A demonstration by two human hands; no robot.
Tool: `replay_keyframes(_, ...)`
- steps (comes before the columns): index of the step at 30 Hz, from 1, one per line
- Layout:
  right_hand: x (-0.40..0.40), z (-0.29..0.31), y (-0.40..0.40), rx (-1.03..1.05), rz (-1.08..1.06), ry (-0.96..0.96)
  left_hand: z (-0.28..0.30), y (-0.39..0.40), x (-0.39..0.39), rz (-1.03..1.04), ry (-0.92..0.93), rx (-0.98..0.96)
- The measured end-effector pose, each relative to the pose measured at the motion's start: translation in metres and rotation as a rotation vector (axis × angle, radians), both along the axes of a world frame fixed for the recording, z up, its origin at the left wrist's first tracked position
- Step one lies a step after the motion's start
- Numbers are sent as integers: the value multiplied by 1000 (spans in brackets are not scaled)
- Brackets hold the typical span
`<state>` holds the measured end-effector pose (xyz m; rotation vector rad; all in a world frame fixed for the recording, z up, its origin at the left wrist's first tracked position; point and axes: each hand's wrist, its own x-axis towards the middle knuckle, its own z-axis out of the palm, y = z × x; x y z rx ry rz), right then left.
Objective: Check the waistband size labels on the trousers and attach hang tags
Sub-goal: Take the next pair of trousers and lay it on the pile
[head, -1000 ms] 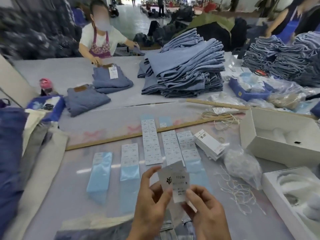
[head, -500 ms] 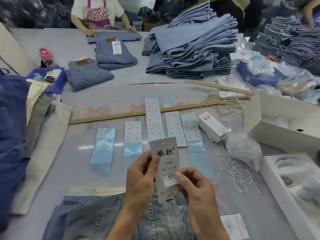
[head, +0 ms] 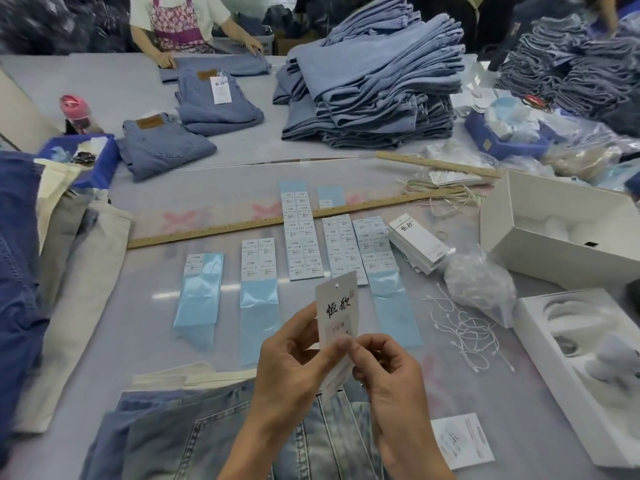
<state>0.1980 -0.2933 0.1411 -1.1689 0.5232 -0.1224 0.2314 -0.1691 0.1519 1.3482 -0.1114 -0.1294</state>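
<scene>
The left hand [head: 294, 355] pinched the lower left edge of a white hang tag [head: 337, 306], held upright above the jeans [head: 194, 441] on the desk [head: 114, 348]. The right hand [head: 388, 372] pinched the tag's lower right edge. Loose white strings [head: 464, 330] lay further right.

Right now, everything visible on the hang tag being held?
The hang tag is a white card, paper by the look, with a small punched hole near its top, black brush characters below it and a pale printed sticker lower down. It stands nearly upright, slightly tilted, above the jeans. The left hand and right hand pinch its lower part.
</scene>
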Motion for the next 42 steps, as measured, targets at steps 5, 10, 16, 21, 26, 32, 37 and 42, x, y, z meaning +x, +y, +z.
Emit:
replay_keyframes(5,-2,0,4,-55,-23,28,-6,-6,-2,178,30,29)
replay_keyframes(10,-3,-5,5,-250,-20,149,-8,4,-1,262,48,2)
replay_keyframes(16,-6,5,6,-174,296,-35,-7,8,-5,154,31,21)
replay_keyframes(21,-7,-4,1,-105,237,-32,-22,7,-7,44,100,46)
replay_keyframes(26,-12,-26,-20,-198,288,43,-46,5,-5,36,194,116)
replay_keyframes(32,10,-91,-115,-454,-134,177,-72,-10,3,184,386,176)
replay_keyframes(37,44,-146,-182,-789,-263,374,-80,-29,11,152,400,228)
replay_keyframes(42,80,-171,-209,-1168,-106,442,-85,-34,10,76,390,176)
